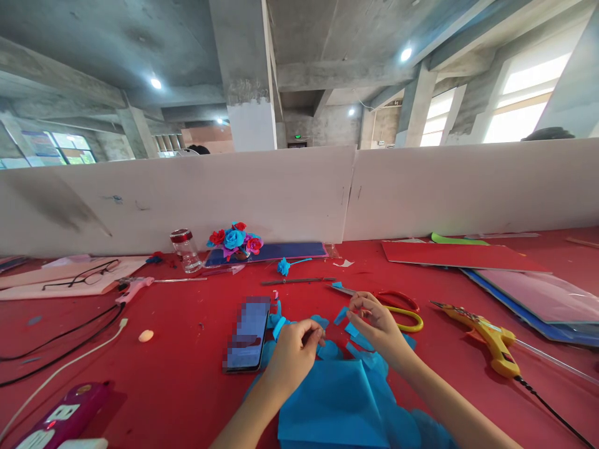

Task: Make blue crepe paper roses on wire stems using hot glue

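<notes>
My left hand (pixel 296 349) is closed in a pinch above the blue paper pieces; whatever sits between thumb and finger is hidden. To its right, my right hand (pixel 374 321) has its fingers curved and apart, with nothing plain to see in them. A small strip of blue paper (pixel 340 316) shows just left of its fingertips. Below both hands lies a folded blue sheet (pixel 330 399), with several cut blue petals (pixel 330 350) around it. Scissors with red and yellow handles (pixel 408 319) lie partly behind my right hand. A phone (pixel 248 337) lies left of my left hand.
On the red table (pixel 178 374), a yellow glue gun (pixel 486 333) lies right and a pink glue gun (pixel 138 287) left. Behind are a paper flower bouquet (pixel 235 240), a glass jar (pixel 187 252), a small blue flower (pixel 283 267) and coloured sheets (pixel 528 293). A power strip (pixel 65 415) sits front left.
</notes>
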Tool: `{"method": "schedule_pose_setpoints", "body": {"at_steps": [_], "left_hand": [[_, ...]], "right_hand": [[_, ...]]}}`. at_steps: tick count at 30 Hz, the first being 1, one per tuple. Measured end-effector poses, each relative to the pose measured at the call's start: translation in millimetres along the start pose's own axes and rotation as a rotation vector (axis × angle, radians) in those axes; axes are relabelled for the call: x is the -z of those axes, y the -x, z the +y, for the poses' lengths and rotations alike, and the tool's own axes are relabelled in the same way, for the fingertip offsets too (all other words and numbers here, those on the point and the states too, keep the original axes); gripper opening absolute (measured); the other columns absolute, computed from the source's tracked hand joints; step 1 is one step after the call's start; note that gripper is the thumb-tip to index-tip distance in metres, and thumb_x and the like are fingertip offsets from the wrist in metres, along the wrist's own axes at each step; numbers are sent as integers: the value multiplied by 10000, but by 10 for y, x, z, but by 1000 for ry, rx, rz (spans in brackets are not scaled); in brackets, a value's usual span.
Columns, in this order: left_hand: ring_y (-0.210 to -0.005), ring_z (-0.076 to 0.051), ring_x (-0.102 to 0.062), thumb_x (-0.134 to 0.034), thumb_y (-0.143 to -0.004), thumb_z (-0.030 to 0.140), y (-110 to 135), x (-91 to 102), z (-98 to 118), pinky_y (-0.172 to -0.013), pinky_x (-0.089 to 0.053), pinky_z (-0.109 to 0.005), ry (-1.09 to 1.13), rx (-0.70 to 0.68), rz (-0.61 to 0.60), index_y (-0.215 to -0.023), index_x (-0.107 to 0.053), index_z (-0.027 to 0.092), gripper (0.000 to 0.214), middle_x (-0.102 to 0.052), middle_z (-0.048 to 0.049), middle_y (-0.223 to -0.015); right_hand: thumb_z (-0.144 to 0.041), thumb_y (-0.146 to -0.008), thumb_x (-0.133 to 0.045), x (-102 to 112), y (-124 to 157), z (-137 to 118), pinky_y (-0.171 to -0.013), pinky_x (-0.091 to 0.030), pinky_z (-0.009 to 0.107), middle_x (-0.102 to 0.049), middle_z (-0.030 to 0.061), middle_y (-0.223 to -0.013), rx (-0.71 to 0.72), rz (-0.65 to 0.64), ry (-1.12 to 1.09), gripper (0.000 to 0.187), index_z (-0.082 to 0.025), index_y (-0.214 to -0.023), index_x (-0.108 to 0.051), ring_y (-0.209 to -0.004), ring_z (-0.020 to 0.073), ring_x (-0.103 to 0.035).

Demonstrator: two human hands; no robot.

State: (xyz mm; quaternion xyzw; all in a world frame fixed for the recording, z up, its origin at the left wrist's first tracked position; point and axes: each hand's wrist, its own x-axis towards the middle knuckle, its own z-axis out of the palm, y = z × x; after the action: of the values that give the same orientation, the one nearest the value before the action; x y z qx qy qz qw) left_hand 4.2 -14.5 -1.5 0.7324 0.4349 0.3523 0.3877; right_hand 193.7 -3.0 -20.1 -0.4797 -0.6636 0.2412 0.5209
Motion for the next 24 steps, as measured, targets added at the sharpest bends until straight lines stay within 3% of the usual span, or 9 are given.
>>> {"method": "schedule_pose_setpoints", "body": {"at_steps": [9, 24], "left_hand": [[-528, -156, -524, -414, -842, 330, -3, 1, -1, -479, -328, -243, -40, -10, -3, -742, -635, 179, 285, -658, -41, -691], [-718, -191, -587, -436, -827, 321, -15, 14, 12, -617, -413, -254, 104, 56, -45, -688, -600, 173, 260, -647, -39, -716]], "right_hand": [[-329, -778, -536, 6, 12, -27, -637, -387, 290, -476, 41, -833, -4, 1, 0, 159, -203, -683, -516, -789, 188, -470], [-327, -754, -556, 5, 16, -102, -596, -400, 261, -451, 26, -804, -61, 6, -133, 161, -204, -658, -517, -738, 164, -449]]}}
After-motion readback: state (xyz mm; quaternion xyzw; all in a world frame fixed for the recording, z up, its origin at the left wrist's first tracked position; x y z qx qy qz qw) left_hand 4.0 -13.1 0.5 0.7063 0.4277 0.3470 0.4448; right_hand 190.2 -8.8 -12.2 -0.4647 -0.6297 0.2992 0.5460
